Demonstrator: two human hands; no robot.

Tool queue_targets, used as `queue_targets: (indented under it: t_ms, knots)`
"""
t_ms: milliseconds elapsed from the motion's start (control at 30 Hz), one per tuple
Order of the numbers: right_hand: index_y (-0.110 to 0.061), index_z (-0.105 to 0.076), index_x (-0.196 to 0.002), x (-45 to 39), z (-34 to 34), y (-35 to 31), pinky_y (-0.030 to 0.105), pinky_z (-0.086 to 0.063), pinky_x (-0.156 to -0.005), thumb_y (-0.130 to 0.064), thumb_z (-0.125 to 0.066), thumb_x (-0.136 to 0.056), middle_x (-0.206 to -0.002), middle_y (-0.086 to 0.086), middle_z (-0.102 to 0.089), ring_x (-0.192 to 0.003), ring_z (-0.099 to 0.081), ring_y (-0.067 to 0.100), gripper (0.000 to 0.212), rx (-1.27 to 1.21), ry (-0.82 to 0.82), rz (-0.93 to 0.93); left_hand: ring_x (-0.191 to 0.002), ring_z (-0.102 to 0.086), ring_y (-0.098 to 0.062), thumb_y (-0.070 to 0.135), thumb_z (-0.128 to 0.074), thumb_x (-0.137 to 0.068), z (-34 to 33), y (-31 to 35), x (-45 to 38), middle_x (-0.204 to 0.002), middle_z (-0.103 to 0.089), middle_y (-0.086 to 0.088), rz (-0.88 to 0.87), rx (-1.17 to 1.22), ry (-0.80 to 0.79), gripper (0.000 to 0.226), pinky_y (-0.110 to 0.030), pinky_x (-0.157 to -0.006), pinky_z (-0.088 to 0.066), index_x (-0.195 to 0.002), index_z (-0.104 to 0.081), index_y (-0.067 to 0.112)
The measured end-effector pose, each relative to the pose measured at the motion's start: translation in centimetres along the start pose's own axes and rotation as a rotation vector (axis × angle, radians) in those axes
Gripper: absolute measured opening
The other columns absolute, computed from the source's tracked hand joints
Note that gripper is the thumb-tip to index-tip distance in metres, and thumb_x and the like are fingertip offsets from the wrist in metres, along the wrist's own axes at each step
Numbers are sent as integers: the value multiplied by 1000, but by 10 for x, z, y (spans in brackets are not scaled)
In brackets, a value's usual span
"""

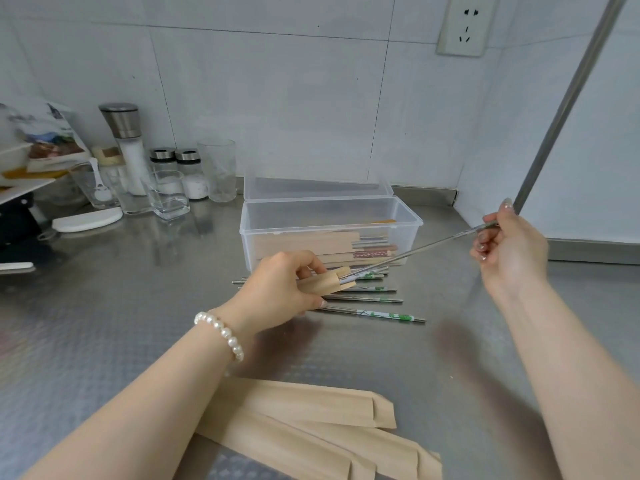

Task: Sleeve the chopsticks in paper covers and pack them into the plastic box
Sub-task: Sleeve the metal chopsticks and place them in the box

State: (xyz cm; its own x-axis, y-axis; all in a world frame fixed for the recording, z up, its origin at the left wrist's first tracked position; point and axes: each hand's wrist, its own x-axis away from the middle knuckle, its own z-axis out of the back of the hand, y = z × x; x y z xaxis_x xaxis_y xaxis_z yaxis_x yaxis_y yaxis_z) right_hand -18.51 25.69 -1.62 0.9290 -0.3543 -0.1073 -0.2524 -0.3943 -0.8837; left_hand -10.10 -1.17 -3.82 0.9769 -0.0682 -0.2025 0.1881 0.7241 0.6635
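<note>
— How many paper sleeves (311,407) are lying loose on the counter, on the near side of the plastic box (330,230)?

— At least three, overlapping; more may hide beneath. One more sleeve (320,284) is held just in front of the box, with one metal chopstick (415,249) going into it.

— And bare chopsticks (374,299) in front of the box?

— Several in a loose pile; they overlap, so I can't give a firm count. Inside the box are several sleeved pairs (311,242), stacked, also uncountable.

— One box?

— One, lid up. Left of it: one tall grinder (126,143), two small shakers (188,173), and about four clear glasses (217,169).

— Hands?

— Two, with one pearl bracelet (221,332).
</note>
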Motion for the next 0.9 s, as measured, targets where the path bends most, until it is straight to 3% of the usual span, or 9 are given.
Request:
queue_targets:
  t_ms: [167,300,433,600,900]
  knots:
    - [-11,-62,-74,13,-9,10,19,-29,-43,-30,-56,-90,-44,-3,-54,-41,-42,9,25,364,-298,-178,-59,-54,-6,15,-81,-65,-1,2,2,-77,-56,10,-31,33,37,35,-13,-58,-44,-79,-56,36]
    - [-5,-67,-77,32,-24,24,23,-30,-49,-25,-62,-86,-51,4,-61,-47,-43,13,22,537,-449,-173,-72,-50,-11,17,-78,-67,-2,3,3,-75,-54,17,-69,-48,79,31,-18,-64,-33,-92,-63,29]
    - [-8,-66,-72,45,-33,28,22,-30,-45,-29,-60,-87,-53,6,-63,-45,-44,11,26,598,-545,-142,-74,-51,-11,15,-77,-68,-3,3,3,-74,-53,21,-94,-61,106,32,-20,-68,-35,-96,-65,26]
    - [-11,-65,-73,51,-36,31,21,-31,-45,-31,-58,-86,-53,4,-64,-45,-45,11,25,624,-607,-152,-83,-55,-16,17,-78,-68,-4,3,3,-85,-61,9,-110,-69,109,33,-26,-78,-44,-97,-65,25]
    - [-13,-66,-81,53,-38,30,19,-32,-42,-28,-54,-90,-50,4,-62,-38,-46,9,21,615,-625,-178,-82,-55,-15,16,-77,-69,-4,5,4,-87,-61,8,-104,-69,119,34,-26,-77,-44,-99,-65,25]
